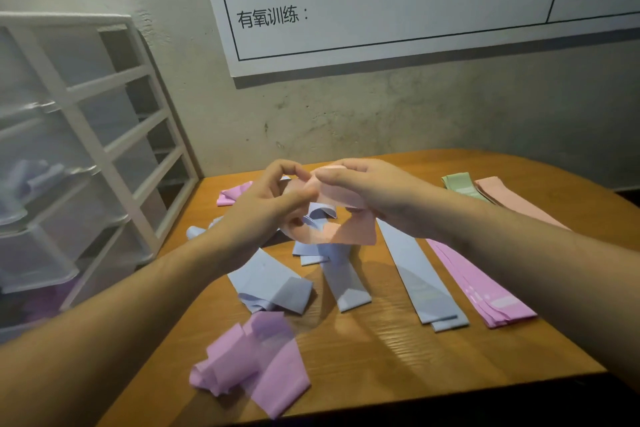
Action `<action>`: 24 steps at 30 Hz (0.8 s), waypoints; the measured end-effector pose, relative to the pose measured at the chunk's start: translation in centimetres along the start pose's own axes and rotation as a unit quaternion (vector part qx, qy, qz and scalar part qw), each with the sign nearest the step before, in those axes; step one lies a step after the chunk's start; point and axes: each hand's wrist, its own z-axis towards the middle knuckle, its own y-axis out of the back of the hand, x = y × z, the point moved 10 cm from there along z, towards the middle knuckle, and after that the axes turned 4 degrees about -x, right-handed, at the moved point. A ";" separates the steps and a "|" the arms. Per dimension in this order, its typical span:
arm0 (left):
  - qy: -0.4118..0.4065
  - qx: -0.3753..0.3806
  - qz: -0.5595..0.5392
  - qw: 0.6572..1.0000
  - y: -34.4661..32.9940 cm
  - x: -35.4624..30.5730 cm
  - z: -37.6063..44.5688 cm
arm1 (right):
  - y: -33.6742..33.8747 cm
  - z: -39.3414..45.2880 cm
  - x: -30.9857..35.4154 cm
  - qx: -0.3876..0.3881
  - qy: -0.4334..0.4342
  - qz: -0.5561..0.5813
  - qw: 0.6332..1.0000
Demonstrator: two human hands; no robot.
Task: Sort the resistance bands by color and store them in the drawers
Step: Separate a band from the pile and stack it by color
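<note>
Fingers (294,170) of left hand (263,204) and right hand (367,187) both pinching one salmon-pink flat elastic resistance band (341,225), held above centre of the wooden surface (398,350). Below it: crumpled light-blue bands (273,284); purple crumpled band (256,364) at 6 o'clock; flat blue strip (419,281), pink strip (481,291) at 3 o'clock. White plastic drawer unit (86,135) at 9 o'clock.

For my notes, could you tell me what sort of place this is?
Probably a gym or fitness studio storeroom: a wall board printed with training headings, resistance bands on a wooden table, a plastic drawer unit.
</note>
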 end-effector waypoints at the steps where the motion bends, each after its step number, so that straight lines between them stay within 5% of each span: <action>1: 0.000 0.004 0.006 1.000 -0.3 0.0 0.0 | 0.2 -0.2 0.1 -0.006 0.001 0.008 1.000; 10: -0.095 0.011 0.111 0.989 -1.9 -1.3 -0.5 | 1.7 -1.3 0.3 -0.015 -0.052 0.144 0.988; 17: -0.013 -0.083 -0.072 0.994 -1.6 0.3 -0.6 | 2.0 -1.2 0.0 -0.018 -0.028 0.182 0.983; 24: 0.025 -0.056 -0.150 0.987 -3.9 0.4 -0.9 | 2.9 -1.0 -0.6 -0.076 0.005 0.132 0.988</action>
